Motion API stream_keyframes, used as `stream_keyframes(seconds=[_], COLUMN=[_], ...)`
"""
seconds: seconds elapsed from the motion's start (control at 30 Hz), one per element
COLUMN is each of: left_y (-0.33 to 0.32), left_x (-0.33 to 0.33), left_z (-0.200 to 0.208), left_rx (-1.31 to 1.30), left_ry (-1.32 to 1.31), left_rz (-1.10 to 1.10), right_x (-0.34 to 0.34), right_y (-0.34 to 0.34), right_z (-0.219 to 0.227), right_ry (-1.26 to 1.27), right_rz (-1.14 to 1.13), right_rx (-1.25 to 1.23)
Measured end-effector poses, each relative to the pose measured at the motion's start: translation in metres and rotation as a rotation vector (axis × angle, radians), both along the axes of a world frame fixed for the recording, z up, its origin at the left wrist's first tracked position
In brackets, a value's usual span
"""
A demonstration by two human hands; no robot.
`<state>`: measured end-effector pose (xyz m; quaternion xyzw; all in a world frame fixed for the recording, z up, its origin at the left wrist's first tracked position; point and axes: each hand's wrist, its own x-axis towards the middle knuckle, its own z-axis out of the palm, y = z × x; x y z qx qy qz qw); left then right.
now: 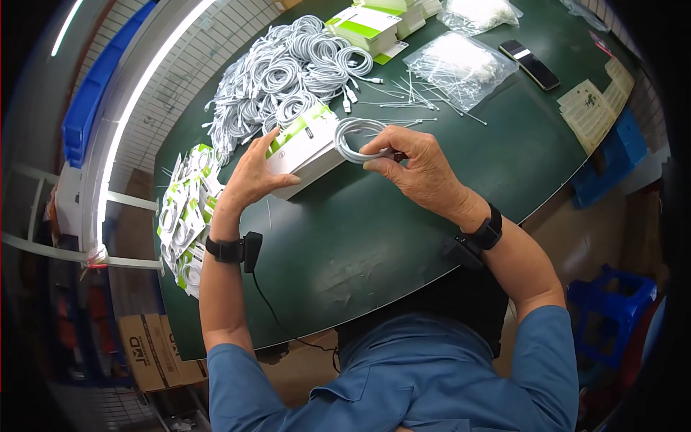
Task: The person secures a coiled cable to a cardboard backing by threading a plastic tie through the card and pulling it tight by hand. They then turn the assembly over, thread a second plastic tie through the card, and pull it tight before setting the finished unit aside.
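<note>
A coiled light-grey cable [353,141] is pinched between the thumb and fingers of my right hand [412,160], above the table. My left hand [253,171] spans the left end of a stack of white and green cards [309,153], its thumb on the near side and its fingers on the far side. The right end of the stack lies just beside the coil. Behind the stack rises a big heap of coiled grey cables [277,75]. Left of my left hand lies a pile of carded cables [188,219] in white and green.
White cable ties [432,97] lie loose beside an open clear bag of ties [461,65]. Further back are another bag [481,13] and more card stacks [371,29]. A phone [529,63] lies at the right on the green table [374,230]. A blue stool [612,306] stands beyond the table.
</note>
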<state>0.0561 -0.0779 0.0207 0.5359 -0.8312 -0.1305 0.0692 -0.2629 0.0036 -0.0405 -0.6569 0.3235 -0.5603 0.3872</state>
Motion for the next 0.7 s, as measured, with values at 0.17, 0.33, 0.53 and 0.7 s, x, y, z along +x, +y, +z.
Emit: stream_keyframes(seconds=[0.17,0.33,0.53,0.7], left_y=[-0.001,-0.003,0.003,0.023], left_x=[0.01,0.014,0.026,0.019], left_z=[-0.001,0.004,0.017,0.043], left_rx=[-0.022,-0.015,0.036,0.155], left_ry=[0.088,0.148,0.394,0.571], left_rz=[-0.005,0.038,0.075,0.075], right_x=[0.0,0.0,0.004,0.0], right_y=[0.0,-0.002,-0.004,-0.003], right_z=[0.002,0.001,-0.001,-0.002], right_ry=[-0.001,0.015,-0.004,-0.012], right_rz=[0.004,0.002,-0.039,-0.069], right_rx=[-0.002,0.015,-0.032,-0.026])
